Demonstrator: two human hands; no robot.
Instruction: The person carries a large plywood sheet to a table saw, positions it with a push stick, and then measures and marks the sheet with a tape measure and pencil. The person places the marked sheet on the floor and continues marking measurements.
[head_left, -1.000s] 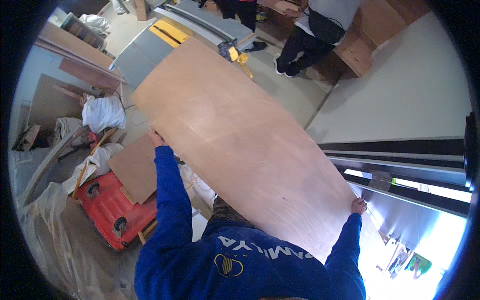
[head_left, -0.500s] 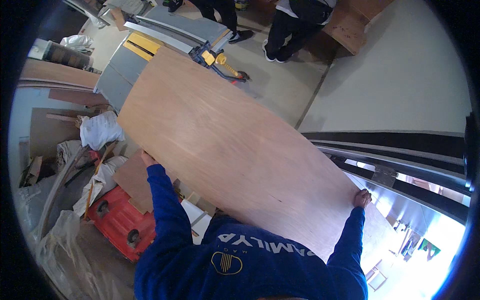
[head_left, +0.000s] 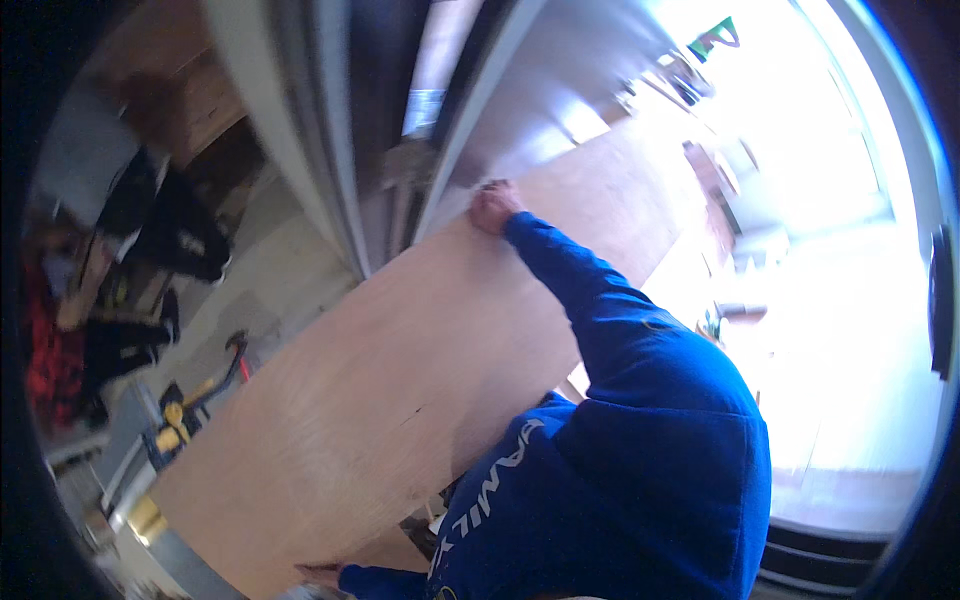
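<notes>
A long, pale plywood sheet stretches diagonally across my view, blurred by motion. My right hand grips its upper long edge close to a metal door frame. Low in the picture, my left hand holds the opposite edge, partly cut off by my sleeve. The sheet's far left end overlaps a table saw with grey and yellow parts.
Two co-workers in dark trousers are at the left beside a brown wooden structure. At the right is a brightly lit, washed-out opening with small items along its wall. Narrow upright rails border the doorway.
My view has swung sharply to the right, so the doorway now stands at the top and the saw and co-workers at the left. Both hands still hold the sheet.
</notes>
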